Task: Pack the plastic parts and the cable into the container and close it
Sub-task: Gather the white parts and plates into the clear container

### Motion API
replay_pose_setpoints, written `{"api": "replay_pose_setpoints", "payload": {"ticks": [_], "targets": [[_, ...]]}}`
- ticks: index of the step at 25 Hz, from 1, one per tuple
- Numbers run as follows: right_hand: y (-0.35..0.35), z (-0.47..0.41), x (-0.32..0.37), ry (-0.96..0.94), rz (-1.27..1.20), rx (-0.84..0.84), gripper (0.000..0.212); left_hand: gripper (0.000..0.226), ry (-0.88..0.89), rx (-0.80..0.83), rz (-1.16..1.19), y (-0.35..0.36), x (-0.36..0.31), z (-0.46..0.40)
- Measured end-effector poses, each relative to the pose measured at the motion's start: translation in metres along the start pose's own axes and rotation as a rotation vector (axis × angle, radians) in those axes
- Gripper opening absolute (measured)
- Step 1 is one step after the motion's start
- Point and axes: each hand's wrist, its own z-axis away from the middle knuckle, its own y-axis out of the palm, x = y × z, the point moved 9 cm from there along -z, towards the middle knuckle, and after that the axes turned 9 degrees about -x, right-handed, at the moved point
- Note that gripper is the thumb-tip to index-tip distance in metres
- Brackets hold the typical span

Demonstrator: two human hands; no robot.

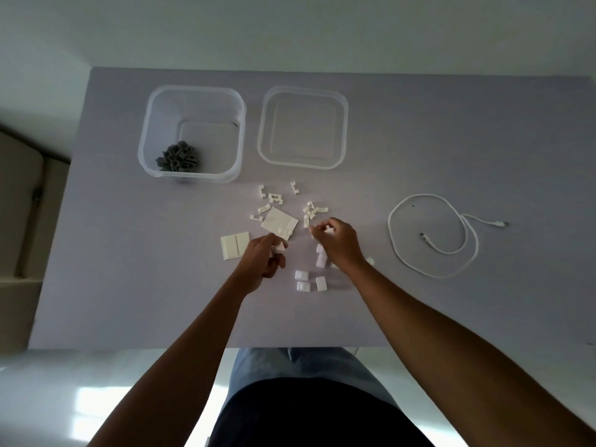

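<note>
A clear square container (193, 137) stands open toward the far left corner of the desk (451, 301), with a heap of dark grey parts (178, 157) in its near left corner. Just beside it on the right, its clear lid (303, 128) lies flat on the desk. Nearer the middle, small white clips (275, 198) lie scattered, touching a white square plate (279, 223); a second, cream-coloured plate (235, 246) lies to the left of it. The left hand (263, 262) has its grip curled around a small white piece at the near corner of the square plate. The right hand (338, 243) pinches a small white part between fingertips, just beside the clips. White rounded caps (303, 280) sit below and between the 2 hands, some partly hidden by the right wrist. The white cable (432, 235) lies in a loose coil toward the right edge, well apart from the container.
</note>
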Motion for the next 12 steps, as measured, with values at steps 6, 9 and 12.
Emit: {"api": "replay_pose_setpoints", "payload": {"ticks": [6,9,12], "targets": [[-0.011,0.043,-0.007,0.479,-1.053,0.278,0.015,0.017,-0.065,0.197,0.254,-0.001,-0.017,0.011],[-0.032,0.042,-0.013,0.439,-1.038,0.165,0.026,0.015,-0.091,0.237,0.227,0.011,-0.02,0.014],[-0.054,0.041,-0.032,0.474,-0.871,-0.043,0.04,0.032,-0.082,0.217,0.08,0.023,-0.016,0.012]]}}
